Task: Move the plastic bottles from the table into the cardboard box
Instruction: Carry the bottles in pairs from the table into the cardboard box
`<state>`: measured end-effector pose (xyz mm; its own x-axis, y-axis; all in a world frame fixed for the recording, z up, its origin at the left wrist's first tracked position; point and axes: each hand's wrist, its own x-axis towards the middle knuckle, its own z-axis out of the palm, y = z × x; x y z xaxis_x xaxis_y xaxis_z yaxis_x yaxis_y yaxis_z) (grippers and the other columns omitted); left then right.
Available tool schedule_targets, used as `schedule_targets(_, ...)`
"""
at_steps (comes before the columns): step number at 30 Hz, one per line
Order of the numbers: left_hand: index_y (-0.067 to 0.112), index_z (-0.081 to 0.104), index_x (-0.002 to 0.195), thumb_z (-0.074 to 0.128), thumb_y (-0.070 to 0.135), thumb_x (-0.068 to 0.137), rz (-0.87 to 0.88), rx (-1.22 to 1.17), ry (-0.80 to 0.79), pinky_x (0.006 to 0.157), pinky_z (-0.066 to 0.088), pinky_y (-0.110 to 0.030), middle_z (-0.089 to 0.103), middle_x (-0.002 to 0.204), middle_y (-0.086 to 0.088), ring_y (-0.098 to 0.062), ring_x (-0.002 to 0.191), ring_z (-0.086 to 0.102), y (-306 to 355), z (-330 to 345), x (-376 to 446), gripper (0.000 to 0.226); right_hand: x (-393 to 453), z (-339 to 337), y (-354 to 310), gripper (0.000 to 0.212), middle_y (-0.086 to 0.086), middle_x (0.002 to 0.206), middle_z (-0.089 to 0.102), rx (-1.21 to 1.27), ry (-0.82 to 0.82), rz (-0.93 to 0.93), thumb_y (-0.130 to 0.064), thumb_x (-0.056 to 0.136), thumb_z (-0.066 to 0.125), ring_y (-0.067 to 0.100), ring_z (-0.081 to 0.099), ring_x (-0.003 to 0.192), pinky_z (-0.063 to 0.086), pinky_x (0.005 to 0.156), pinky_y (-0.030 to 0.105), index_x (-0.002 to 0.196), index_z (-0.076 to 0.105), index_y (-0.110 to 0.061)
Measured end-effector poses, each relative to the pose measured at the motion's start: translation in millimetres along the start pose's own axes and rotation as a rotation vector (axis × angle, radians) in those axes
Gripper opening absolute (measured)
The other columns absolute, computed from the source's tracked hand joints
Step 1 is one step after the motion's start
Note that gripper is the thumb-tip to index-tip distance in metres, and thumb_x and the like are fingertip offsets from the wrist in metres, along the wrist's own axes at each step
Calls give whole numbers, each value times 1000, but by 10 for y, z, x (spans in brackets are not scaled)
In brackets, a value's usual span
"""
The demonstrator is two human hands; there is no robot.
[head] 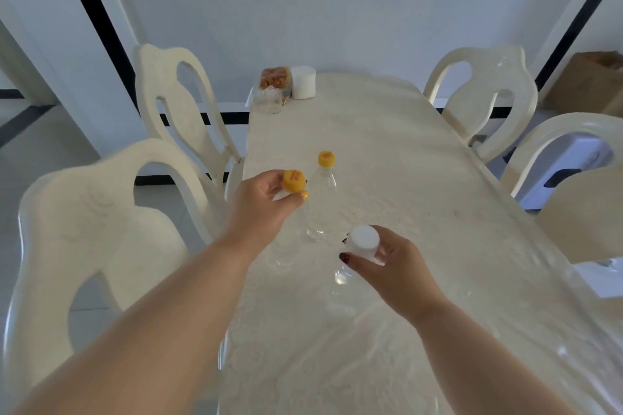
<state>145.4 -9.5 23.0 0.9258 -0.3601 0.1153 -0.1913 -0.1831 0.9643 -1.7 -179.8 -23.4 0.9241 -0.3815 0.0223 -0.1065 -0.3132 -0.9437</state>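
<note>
Toward the left edge of the cream, plastic-covered table (pixel 387 152), near its middle, three clear plastic bottles are in play. Left hand (pixel 266 202) pinches the yellow-capped clear bottle (pixel 292 181) by its neck, fingers curled round just under the cap; body hangs clear and pale below, base near the tabletop. Right hand (pixel 387 263) grips the white-capped clear bottle (pixel 362 241) the same way, at the neck. A second yellow-capped clear bottle (pixel 322 199) stands upright and untouched, just beyond and between the two hands.

Step in hand, by my reading: pick-up of two bottles at once. All three look empty and light, thin-walled, easily crushed.

Brown cardboard box (pixel 586 84) sits on the floor beyond the table's far right corner, well apart. Next move calls for lifting both clear and carrying them round to it; third bottle left for another trip.
</note>
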Motion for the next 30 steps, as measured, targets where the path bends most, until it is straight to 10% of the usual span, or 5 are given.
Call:
schedule_targets(10, 23, 80, 87, 80, 17, 78, 180, -106, -321, 101, 40, -12, 80, 95, 9, -3, 99, 72, 755, 646, -402, 11, -672, -1043, -390, 18, 0, 92, 78, 35, 220, -90, -21, 77, 82, 19, 73, 93, 56, 87, 33, 93, 75, -20)
schedule_targets(30, 19, 81, 95, 80, 21, 78, 290, -369, -744, 92, 56, -27, 80, 97, -1, -15, 101, 74, 2463, 4449, -2000, 18, -2950, -4958, 36, 17, -9, 87, 79, -194, 626, 1, -24, 79, 80, 8, 73, 86, 54, 82, 29, 96, 76, -25)
